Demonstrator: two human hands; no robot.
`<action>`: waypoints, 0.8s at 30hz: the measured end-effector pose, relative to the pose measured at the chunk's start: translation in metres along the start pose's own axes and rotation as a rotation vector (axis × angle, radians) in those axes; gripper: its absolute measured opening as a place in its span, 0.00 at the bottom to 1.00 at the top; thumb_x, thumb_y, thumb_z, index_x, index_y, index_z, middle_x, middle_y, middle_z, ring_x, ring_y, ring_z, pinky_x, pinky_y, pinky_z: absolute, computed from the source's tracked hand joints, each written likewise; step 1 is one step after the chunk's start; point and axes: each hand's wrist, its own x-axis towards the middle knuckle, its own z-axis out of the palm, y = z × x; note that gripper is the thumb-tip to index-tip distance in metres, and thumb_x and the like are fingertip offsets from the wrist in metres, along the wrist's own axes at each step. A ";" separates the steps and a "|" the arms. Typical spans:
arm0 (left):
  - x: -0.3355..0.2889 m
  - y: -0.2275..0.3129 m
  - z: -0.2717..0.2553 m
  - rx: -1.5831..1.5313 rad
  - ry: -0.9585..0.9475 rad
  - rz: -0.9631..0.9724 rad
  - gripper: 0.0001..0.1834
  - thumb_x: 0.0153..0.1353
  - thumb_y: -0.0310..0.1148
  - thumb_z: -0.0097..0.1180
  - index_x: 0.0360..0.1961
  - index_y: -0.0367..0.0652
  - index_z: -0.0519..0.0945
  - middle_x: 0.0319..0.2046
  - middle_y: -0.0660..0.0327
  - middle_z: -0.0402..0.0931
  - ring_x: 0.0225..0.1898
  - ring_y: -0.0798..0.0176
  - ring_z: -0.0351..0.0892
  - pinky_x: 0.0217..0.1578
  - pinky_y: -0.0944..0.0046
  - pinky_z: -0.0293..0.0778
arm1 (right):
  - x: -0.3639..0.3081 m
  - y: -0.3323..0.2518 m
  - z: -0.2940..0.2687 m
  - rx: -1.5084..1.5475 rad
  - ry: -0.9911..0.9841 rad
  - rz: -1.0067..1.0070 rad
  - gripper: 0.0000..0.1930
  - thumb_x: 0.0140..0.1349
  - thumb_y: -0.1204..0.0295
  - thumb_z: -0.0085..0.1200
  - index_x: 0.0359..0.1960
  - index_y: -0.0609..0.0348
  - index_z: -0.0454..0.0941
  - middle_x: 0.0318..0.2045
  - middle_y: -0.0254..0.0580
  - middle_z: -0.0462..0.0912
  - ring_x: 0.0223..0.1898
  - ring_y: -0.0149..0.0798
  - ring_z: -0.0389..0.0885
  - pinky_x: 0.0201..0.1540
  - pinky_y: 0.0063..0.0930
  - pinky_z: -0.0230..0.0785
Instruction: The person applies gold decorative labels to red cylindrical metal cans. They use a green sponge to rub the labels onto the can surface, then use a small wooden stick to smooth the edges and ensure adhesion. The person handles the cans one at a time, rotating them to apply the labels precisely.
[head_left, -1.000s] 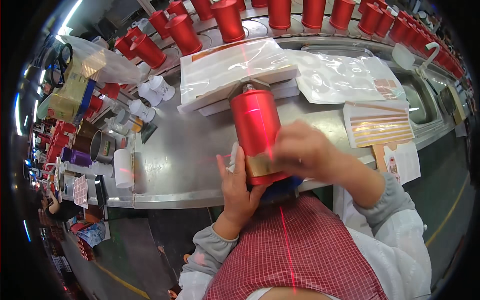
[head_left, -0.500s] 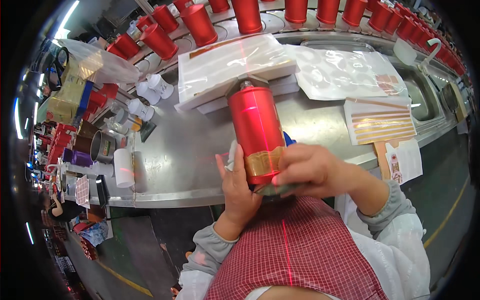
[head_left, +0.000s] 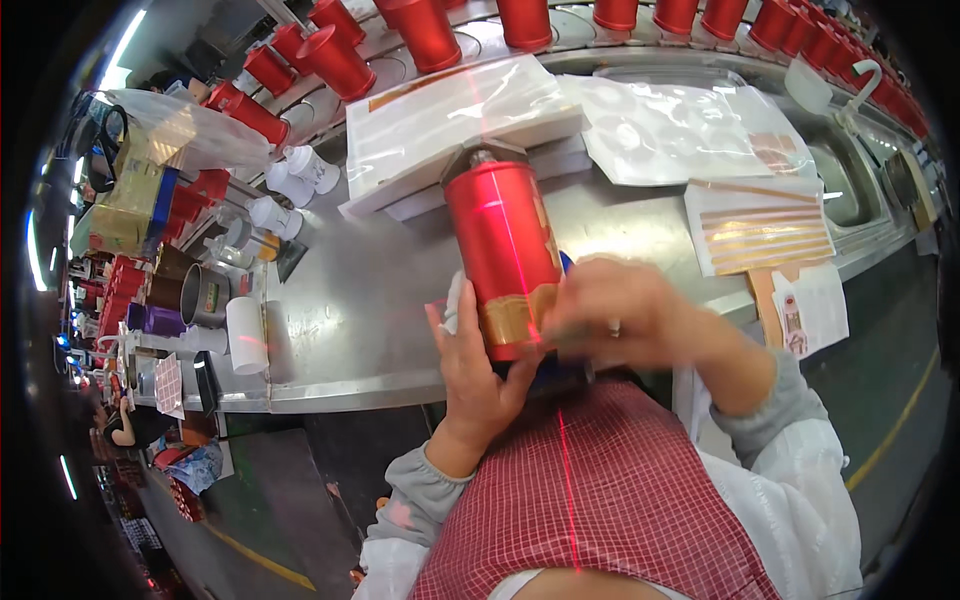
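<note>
A glossy red bottle (head_left: 497,240) lies tilted toward me, its capped neck against a dark angled rest (head_left: 487,155) on the bench. Around its lower end runs a gold decorative band (head_left: 520,312), and more gold shows along its right side. My left hand (head_left: 480,370) cups the bottle's near left end, fingers wrapped along it, with a crumpled white cloth (head_left: 454,303) beside the fingers. Blurred by motion, my right hand (head_left: 625,310) is closed at the right end of the band. Something dark and flat is partly visible under its fingers; its kind is unclear. A bit of blue shows behind the bottle.
Film-covered white sheets (head_left: 450,125) lie beyond the bottle, with clear film (head_left: 670,135) and gold strips (head_left: 765,235) to the right. Red bottles (head_left: 525,22) line a conveyor at the back. A sink (head_left: 850,185) is far right; white bottles (head_left: 272,215) and a paper roll (head_left: 247,335) stand left.
The red bottle has turned about its length, bringing gold decoration into sight on its right side. My right hand has risen slightly along the band. Bottles on the conveyor have shifted right.
</note>
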 end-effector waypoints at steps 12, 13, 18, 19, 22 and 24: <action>-0.004 -0.009 0.004 -0.046 -0.015 -0.027 0.51 0.62 0.58 0.53 0.68 0.23 0.49 0.64 0.37 0.60 0.66 0.38 0.61 0.67 0.33 0.38 | -0.002 0.010 0.011 -0.096 0.086 -0.105 0.14 0.48 0.74 0.66 0.39 0.55 0.82 0.33 0.41 0.79 0.35 0.44 0.77 0.40 0.35 0.70; -0.002 -0.007 0.002 -0.046 -0.010 -0.024 0.52 0.61 0.58 0.54 0.68 0.24 0.49 0.64 0.37 0.60 0.66 0.38 0.61 0.66 0.32 0.38 | -0.001 0.000 0.002 0.168 -0.117 -0.133 0.15 0.49 0.73 0.66 0.41 0.55 0.82 0.34 0.42 0.79 0.35 0.45 0.77 0.39 0.36 0.71; -0.001 -0.003 0.000 0.010 -0.036 -0.030 0.54 0.57 0.56 0.61 0.69 0.27 0.49 0.65 0.39 0.59 0.66 0.39 0.62 0.66 0.30 0.37 | 0.001 0.018 0.000 0.019 0.156 0.061 0.11 0.52 0.73 0.64 0.38 0.56 0.79 0.34 0.41 0.78 0.37 0.45 0.77 0.41 0.37 0.69; 0.000 -0.003 0.000 -0.026 -0.036 -0.031 0.53 0.57 0.56 0.60 0.69 0.27 0.49 0.65 0.40 0.59 0.66 0.39 0.62 0.66 0.31 0.37 | -0.003 0.009 0.000 -0.004 0.091 -0.044 0.11 0.52 0.73 0.64 0.38 0.56 0.79 0.34 0.41 0.78 0.37 0.46 0.77 0.41 0.37 0.69; -0.004 -0.006 0.006 -0.046 -0.016 -0.070 0.53 0.58 0.57 0.58 0.69 0.27 0.49 0.65 0.41 0.60 0.66 0.40 0.62 0.66 0.32 0.36 | 0.000 0.012 -0.007 0.098 -0.075 -0.003 0.10 0.52 0.72 0.64 0.36 0.54 0.79 0.32 0.41 0.77 0.38 0.47 0.76 0.40 0.38 0.68; -0.001 -0.006 0.005 -0.052 -0.009 -0.057 0.52 0.60 0.59 0.55 0.69 0.27 0.49 0.64 0.41 0.61 0.65 0.41 0.63 0.67 0.33 0.35 | 0.003 0.028 -0.001 -0.092 0.126 -0.040 0.10 0.51 0.72 0.64 0.36 0.53 0.79 0.32 0.41 0.76 0.38 0.46 0.76 0.41 0.38 0.68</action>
